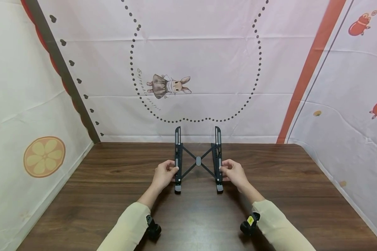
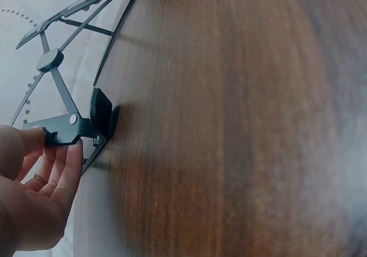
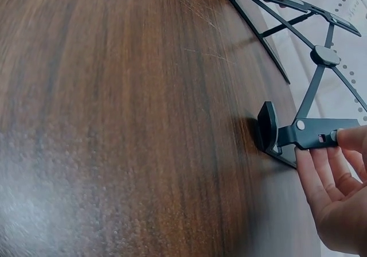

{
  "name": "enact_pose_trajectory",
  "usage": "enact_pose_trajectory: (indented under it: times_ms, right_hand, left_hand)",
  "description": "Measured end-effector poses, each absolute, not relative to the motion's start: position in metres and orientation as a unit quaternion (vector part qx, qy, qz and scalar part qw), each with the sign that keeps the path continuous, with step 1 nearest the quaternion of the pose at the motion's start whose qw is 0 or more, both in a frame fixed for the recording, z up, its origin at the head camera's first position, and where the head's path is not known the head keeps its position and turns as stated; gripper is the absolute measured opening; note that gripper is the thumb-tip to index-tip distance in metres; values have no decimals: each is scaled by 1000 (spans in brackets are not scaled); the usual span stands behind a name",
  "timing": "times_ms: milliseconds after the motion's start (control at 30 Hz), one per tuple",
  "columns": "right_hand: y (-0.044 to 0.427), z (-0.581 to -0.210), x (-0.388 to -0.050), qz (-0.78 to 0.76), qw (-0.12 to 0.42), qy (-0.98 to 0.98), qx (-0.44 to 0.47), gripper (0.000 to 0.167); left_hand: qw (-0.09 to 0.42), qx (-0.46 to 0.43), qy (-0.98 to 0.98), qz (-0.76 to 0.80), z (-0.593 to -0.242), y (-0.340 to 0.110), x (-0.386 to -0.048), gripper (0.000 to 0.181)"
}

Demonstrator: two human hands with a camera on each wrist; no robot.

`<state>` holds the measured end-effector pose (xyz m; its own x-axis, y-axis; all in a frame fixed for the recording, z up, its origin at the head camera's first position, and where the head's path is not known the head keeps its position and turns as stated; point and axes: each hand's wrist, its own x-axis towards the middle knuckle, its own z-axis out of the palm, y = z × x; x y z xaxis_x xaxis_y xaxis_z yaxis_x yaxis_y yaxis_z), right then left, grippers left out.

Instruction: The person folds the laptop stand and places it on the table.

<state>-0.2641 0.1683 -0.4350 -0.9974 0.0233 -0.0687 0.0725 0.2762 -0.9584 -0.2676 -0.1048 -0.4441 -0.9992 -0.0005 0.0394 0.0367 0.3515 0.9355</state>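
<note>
A black folding laptop stand [image 1: 198, 161] stands unfolded on the wooden table, its two side rails joined by crossed bars with a grey hub in the middle. My left hand [image 1: 165, 173] pinches the left rail between thumb and fingers, near its front end. On the opposite side, my right hand [image 1: 234, 173] grips the right rail in the same way. In the left wrist view the thumb of the left hand [image 2: 35, 182] lies on top of the rail with the fingers beneath. The right wrist view shows the right hand [image 3: 338, 182] likewise, close to the upturned front lip.
The brown wooden table [image 1: 125, 216] extends around the stand. Behind it hangs a white printed cloth [image 1: 207, 69] with a rabbit figure, and similar cloth covers both sides. Small black cameras [image 1: 153, 228] are strapped at the wrists.
</note>
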Motion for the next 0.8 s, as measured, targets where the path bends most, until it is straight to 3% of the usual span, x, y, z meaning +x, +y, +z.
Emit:
enact_pose_trajectory:
  times_ms: [800]
  right_hand:
    - [160,-431,-262,-601,19,798,35,21]
  left_hand:
    - [22,-13,-827,-562,-443,-103,-266,18]
